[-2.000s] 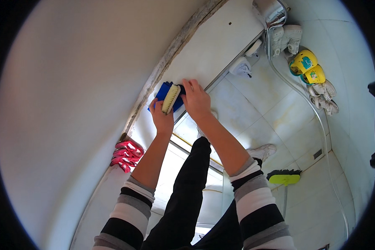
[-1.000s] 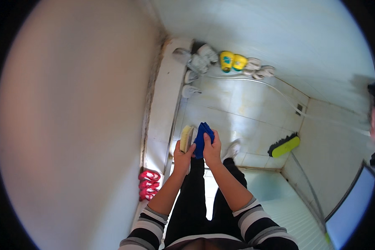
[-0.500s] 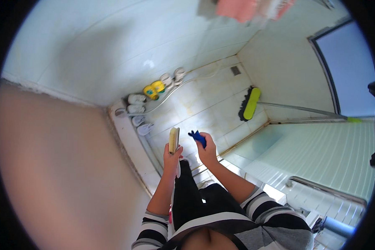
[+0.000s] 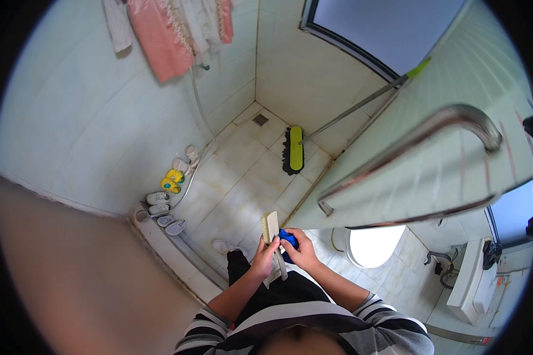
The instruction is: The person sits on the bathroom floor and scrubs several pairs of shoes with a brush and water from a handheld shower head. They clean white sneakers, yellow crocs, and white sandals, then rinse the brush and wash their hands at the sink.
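Observation:
My left hand (image 4: 263, 257) is closed around a scrub brush (image 4: 270, 227) with pale bristles and a light back; its handle points down toward my lap. Bunched in the closed fingers of my right hand (image 4: 304, 252) is a crumpled blue cloth (image 4: 288, 238), whose exact kind is partly hidden by the fingers. The cloth sits right beside the brush, and the two hands are close together in front of my body.
Several small shoes (image 4: 159, 203) line the left wall beside a white hose (image 4: 188, 188). A green push broom (image 4: 296, 148) leans at the far side. On the right are a glass door with a metal handle (image 4: 408, 139) and a white toilet (image 4: 370, 245). Pink clothing (image 4: 160, 44) hangs above.
My view has swung right, bringing the door handle and toilet into sight. The right hand has brought the blue cloth over against the brush; both hands keep their hold.

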`<state>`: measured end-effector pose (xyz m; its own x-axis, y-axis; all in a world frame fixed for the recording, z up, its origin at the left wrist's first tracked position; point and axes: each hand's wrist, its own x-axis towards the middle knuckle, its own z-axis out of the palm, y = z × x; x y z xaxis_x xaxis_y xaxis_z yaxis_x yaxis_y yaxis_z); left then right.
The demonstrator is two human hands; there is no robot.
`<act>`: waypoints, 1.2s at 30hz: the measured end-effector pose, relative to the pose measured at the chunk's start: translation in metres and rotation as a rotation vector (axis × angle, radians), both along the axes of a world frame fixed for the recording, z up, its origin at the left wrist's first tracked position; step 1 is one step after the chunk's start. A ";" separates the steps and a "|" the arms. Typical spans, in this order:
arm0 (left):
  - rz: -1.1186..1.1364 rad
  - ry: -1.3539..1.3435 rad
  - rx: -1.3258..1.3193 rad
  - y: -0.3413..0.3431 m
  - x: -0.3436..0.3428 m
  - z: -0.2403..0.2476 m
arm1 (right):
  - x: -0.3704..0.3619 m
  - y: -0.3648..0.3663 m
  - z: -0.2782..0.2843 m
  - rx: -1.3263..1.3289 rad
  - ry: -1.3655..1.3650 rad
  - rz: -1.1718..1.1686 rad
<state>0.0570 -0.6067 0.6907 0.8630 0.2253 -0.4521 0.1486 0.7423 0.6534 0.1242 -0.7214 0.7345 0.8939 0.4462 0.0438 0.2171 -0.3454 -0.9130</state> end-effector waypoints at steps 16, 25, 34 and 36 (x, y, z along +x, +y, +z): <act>-0.610 0.013 0.022 -0.176 0.018 0.051 | -0.016 -0.230 0.040 -0.089 0.117 -0.111; -0.978 0.053 0.242 -0.288 0.057 0.103 | -0.065 -0.336 0.055 0.288 0.178 -0.615; -1.356 0.038 0.133 -0.420 0.070 0.105 | -0.115 -0.418 0.073 0.225 0.187 -1.094; -1.410 0.040 0.081 -0.452 0.067 0.100 | -0.124 -0.442 0.074 0.171 0.163 -1.169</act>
<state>0.1241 -1.0591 0.7908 0.3696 -0.7776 -0.5087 0.7431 -0.0813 0.6642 0.0000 -1.1637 0.8083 0.7552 -0.6428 -0.1285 -0.2709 -0.1275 -0.9541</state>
